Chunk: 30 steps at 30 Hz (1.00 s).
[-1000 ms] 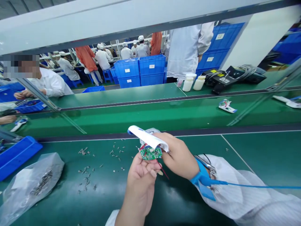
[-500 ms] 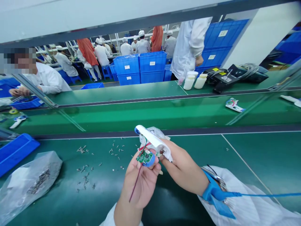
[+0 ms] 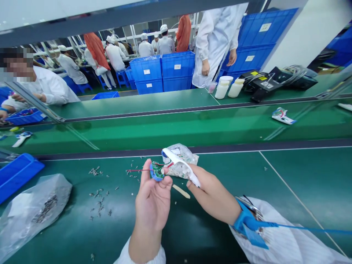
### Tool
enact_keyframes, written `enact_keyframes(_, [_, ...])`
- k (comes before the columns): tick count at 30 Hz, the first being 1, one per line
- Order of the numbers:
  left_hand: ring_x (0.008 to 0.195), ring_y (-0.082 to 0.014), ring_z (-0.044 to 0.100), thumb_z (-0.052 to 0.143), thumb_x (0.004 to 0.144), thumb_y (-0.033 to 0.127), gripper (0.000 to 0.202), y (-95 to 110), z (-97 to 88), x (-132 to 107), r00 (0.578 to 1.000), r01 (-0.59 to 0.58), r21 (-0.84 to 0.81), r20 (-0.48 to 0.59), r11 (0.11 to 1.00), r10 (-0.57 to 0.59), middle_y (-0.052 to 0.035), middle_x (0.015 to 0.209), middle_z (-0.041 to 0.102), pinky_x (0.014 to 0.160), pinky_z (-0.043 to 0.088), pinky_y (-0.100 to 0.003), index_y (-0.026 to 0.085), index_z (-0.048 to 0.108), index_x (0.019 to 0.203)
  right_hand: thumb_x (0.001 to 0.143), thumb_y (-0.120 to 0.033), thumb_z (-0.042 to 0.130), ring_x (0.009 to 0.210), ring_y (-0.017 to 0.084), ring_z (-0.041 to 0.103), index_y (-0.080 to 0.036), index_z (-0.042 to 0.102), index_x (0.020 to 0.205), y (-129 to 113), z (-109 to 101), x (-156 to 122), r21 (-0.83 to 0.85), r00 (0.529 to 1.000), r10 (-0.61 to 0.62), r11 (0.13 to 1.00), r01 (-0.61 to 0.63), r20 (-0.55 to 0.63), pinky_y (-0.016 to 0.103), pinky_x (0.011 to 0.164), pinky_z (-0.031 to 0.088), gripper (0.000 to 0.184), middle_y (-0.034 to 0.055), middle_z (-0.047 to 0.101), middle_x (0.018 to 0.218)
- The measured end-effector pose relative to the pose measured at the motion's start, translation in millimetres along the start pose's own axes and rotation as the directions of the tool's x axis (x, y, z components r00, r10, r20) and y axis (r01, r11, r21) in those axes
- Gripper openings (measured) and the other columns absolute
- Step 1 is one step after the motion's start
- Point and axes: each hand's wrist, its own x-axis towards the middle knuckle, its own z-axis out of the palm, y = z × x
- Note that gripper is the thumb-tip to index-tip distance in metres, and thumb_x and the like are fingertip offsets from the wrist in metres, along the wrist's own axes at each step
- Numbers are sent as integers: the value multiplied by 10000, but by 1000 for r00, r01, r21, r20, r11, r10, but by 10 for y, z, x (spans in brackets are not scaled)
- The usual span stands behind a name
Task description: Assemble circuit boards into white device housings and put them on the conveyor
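Note:
My left hand (image 3: 154, 201) pinches a green circuit board (image 3: 157, 170) with a blue rounded back between its fingertips, palm up. A thin dark red wire (image 3: 137, 170) sticks out from the board to the left. My right hand (image 3: 207, 189) grips a white curved plastic housing (image 3: 180, 163) by its lower end, its hollow side facing the board. Red wire runs between board and housing. Behind the housing lies a clear plastic bag (image 3: 189, 156) with small pale parts. A flat wooden stick (image 3: 181, 191) lies on the green table just below.
Small screws (image 3: 100, 201) lie scattered at left, beside a clear bag of screws (image 3: 49, 209) and a blue tray (image 3: 19, 176). Beyond, a green conveyor belt (image 3: 137, 132) carries handheld device halves (image 3: 283, 116). White bottles (image 3: 223, 88) stand past it. Co-workers (image 3: 55, 86) are across the line.
My left hand has moved left and turned the board upright, away from the housing. The housing stays in my right hand. The wooden stick and more of the bag now show.

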Motion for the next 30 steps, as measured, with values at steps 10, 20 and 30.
enact_keyframes(10, [597, -68, 594, 742, 665, 123, 472, -18, -93, 6, 941, -337, 469, 207, 816, 269, 58, 758, 628, 600, 495, -180, 322, 575, 1058, 825, -165, 421, 929, 210, 577, -207, 537, 1034, -24, -33, -21, 25, 993, 46, 998, -49, 111, 371, 892, 444, 243, 52, 608, 964])
enact_keyframes(20, [650, -113, 581, 745, 656, 348, 272, 159, -133, 41, 937, -314, 608, 73, 730, 342, 2, 759, 633, 611, 476, -211, 188, 644, 851, 759, -187, 465, 680, 155, 550, -199, 537, 797, -31, -77, -77, 275, 956, 77, 948, -159, 285, 257, 627, 457, 83, 2, 588, 732])
enact_keyframes(30, [520, -90, 550, 768, 633, 390, 284, 78, -112, -100, 987, -158, 593, 97, 790, 125, 9, 613, 626, 490, 461, -175, 173, 673, 791, 769, -275, 574, 924, 176, 586, -194, 621, 964, -184, -154, 0, 361, 996, -33, 931, 59, -79, 309, 830, 460, 216, 58, 635, 952])
